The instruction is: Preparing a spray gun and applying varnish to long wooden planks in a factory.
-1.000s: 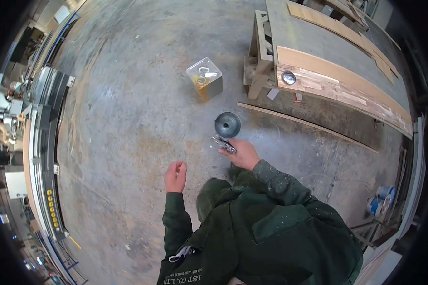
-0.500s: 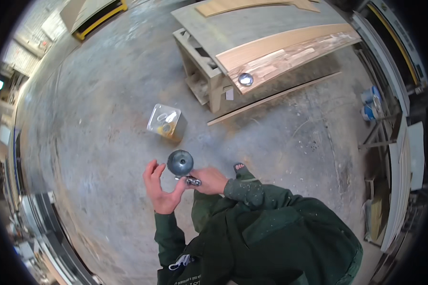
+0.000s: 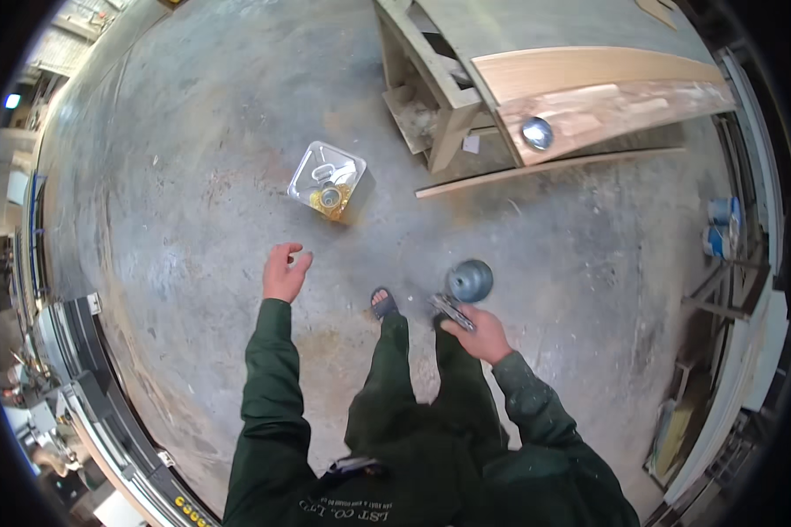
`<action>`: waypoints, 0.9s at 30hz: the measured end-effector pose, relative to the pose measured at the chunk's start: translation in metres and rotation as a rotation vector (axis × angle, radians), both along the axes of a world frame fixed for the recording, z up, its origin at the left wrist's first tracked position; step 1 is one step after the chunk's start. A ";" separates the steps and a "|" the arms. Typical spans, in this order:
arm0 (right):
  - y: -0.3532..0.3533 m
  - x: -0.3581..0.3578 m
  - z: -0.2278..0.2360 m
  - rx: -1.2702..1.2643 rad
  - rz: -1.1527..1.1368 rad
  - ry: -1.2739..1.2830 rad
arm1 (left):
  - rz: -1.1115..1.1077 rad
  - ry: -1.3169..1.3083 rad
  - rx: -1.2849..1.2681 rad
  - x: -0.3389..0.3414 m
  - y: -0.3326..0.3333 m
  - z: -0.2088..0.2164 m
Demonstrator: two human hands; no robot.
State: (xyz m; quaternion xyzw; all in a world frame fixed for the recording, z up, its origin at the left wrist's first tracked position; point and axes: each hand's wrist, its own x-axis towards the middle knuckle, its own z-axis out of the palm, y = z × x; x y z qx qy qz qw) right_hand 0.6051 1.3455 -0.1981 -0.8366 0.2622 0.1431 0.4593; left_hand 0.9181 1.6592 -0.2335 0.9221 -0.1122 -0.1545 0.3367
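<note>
The right hand [image 3: 483, 338] grips a metal spray gun [image 3: 453, 311] above the floor [image 3: 202, 220], its round grey cup [image 3: 471, 281] just beyond the fingers. The left hand [image 3: 284, 274] hovers well apart, fingers loosely curled, thumb narrowly spaced from them. Farther off, a square metal can [image 3: 306, 184] with yellowish stains stands on the floor. Beyond, a wooden panel [image 3: 624, 114] bearing a shiny round container [image 3: 537, 133] lies on the tabletop [image 3: 554, 31].

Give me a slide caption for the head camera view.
The right hand grips a spray gun, the left hand half open, with a square metal can on the floor ahead.
</note>
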 end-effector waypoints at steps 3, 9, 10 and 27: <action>-0.036 -0.002 -0.096 0.081 0.066 0.006 | -0.022 0.135 0.142 0.053 0.008 -0.104; -0.067 0.050 -0.292 0.143 0.282 -0.128 | -0.045 -0.023 0.305 0.143 -0.042 -0.296; -0.071 0.055 -0.321 0.111 0.294 -0.116 | -0.034 0.018 0.319 0.145 -0.074 -0.313; -0.090 0.086 -0.467 0.194 0.158 -0.339 | 0.102 -0.255 0.574 0.148 -0.105 -0.376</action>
